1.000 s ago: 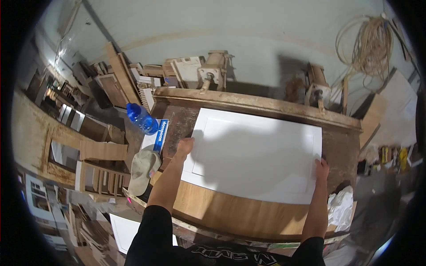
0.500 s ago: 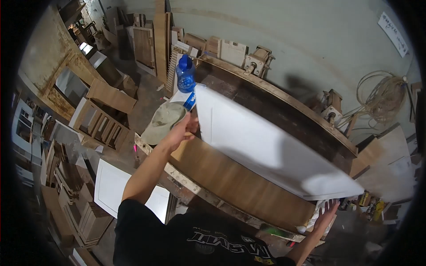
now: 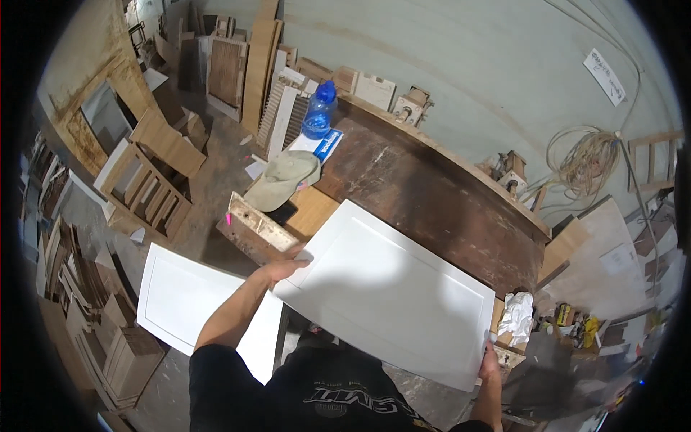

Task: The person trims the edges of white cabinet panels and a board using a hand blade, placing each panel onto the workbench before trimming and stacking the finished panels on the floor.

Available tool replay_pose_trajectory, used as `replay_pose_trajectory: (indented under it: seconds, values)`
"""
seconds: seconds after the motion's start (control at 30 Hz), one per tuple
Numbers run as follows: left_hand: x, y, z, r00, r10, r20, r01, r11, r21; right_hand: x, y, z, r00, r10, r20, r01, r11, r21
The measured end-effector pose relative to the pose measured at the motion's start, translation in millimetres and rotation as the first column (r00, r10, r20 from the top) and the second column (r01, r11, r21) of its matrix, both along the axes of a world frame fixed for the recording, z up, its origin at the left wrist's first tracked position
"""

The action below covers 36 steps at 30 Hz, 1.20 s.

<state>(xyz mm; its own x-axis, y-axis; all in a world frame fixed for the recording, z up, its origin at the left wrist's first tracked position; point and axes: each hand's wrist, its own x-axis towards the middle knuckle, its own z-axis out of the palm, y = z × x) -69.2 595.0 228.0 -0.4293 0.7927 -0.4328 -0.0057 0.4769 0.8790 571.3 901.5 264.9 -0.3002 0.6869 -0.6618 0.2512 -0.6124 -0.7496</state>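
Note:
A white framed panel, like a cabinet door, lies tilted across the near side of a wooden workbench, its near edge jutting toward my body. My left hand grips its left edge, thumb on top and the other fingers hidden beneath. At the opposite end, my right hand holds the right edge near the front corner. A brown wood board shows from under the panel. Crumpled white wrapping lies just beyond the panel's right end.
A cap, a blue bottle and a blue-and-white packet sit at the bench's left end. Another white panel lies low at my left. Wood offcuts are stacked beyond it. Coiled hose hangs on the right wall.
The panel was standing on its long edge over the brown board. It has tipped down flatter and come closer to my body. Both hands now grip its ends.

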Motion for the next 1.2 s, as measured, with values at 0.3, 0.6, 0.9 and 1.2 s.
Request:
replay_pose_trajectory:
  seconds: [0.3, 0.6, 0.9, 1.2]
  values:
    - [39.2, -117.0, 33.0, 0.951, 0.201, 0.236, -0.213, 0.977, 0.025, 18.8, -113.6, -21.6, 0.991, 0.019, -0.135, -0.009, 0.997, 0.076]
    - [124.1, -245.1, -36.2, 0.341, 0.748, 0.57, -0.861, 0.492, -0.131, 15.7, -164.6, -62.2, 0.974, -0.079, -0.214, 0.11, 0.985, 0.136]
    - [287.6, -269.7, -72.3, 0.264, 0.749, 0.607, -0.884, 0.44, -0.159, 33.0, -176.5, -88.5, 0.999, -0.041, 0.017, 0.032, 0.935, 0.352]
    - [299.5, -364.1, -35.4, -0.064, 0.778, 0.625, -0.866, 0.268, -0.422, -63.6, -268.5, -81.1, 0.995, 0.091, -0.047, -0.066, 0.92, 0.386]
